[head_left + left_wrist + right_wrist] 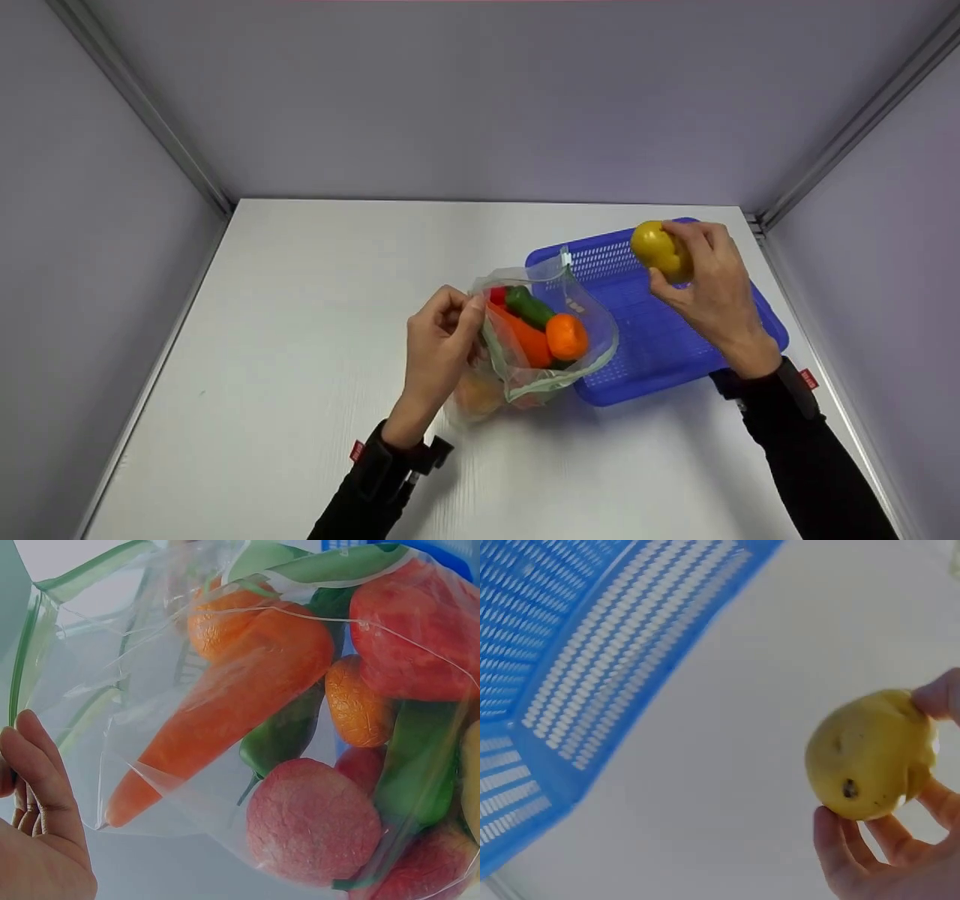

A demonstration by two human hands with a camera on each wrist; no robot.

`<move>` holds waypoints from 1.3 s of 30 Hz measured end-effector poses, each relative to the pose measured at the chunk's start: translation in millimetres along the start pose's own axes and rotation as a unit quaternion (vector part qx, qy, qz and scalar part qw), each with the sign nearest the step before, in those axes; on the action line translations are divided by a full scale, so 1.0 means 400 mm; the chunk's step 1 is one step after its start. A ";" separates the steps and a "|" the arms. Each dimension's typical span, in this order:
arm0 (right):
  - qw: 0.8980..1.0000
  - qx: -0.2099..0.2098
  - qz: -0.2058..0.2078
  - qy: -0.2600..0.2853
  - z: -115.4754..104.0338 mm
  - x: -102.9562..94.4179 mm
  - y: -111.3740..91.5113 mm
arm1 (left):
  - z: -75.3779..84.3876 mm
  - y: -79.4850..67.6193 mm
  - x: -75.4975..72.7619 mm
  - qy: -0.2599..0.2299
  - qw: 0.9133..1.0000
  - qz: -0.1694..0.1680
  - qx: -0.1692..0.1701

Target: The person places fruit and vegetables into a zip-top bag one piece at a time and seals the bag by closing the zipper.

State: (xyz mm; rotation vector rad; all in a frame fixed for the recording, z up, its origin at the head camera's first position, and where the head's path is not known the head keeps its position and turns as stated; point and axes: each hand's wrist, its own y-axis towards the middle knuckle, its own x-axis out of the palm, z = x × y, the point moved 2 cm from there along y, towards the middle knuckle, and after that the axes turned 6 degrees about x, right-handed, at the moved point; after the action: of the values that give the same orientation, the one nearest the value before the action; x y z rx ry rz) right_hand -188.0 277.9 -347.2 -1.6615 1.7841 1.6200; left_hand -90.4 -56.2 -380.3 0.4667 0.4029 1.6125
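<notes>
My left hand [442, 345] pinches the rim of a see-through bag [600, 322] with pale green edging, its mouth held open. In the left wrist view the bag holds an orange carrot [232, 701], a red bell pepper [412, 630], a wrinkled reddish round item [313, 821], green peppers [281, 727] and small orange fruits [358, 701]. An orange fruit [567, 336] sits near the bag's mouth in the head view. Over the blue basket, my right hand [712, 289] grips a yellow potato [866, 757] between thumb and fingers, raised to the right of the bag.
A blue perforated basket [637, 319] stands at the right of the white table [300, 337], partly behind the bag. Grey panels [480, 105] enclose the table at the back and on both sides.
</notes>
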 end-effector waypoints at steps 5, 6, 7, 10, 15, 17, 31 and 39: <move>0.997 -0.046 0.047 0.045 -0.066 -0.030 -0.034 | -0.002 0.003 0.000 0.003 1.000 0.005 0.000; 0.995 -0.057 0.059 0.054 -0.080 -0.033 -0.041 | -0.002 0.004 0.000 0.004 1.000 0.006 0.001; 0.993 -0.068 0.070 0.060 -0.094 -0.035 -0.048 | -0.002 0.005 0.000 0.004 1.000 0.006 0.001; 0.986 -0.104 0.111 0.062 -0.138 -0.036 -0.069 | -0.002 0.006 -0.001 0.006 1.000 0.007 0.002; 0.970 -0.157 0.170 0.071 -0.206 -0.036 -0.093 | -0.004 0.006 -0.004 0.007 1.000 0.006 -0.003; 0.966 -0.173 0.176 0.076 -0.229 -0.036 -0.101 | -0.006 0.005 -0.005 0.004 1.000 0.006 -0.004; 0.963 -0.254 0.062 0.069 -0.312 0.027 -0.127 | -0.004 0.007 -0.011 -0.003 1.000 0.008 -0.004; 0.967 -0.253 0.019 0.021 -0.331 0.070 -0.119 | -0.006 0.005 -0.009 0.005 1.000 0.010 -0.012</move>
State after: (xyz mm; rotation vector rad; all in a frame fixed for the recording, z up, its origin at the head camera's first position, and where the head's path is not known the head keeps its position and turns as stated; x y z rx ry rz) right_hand -94.2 169.5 -345.1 -1.8752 1.5051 2.2129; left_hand -93.3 -60.1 -381.5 0.4467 0.3874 1.6368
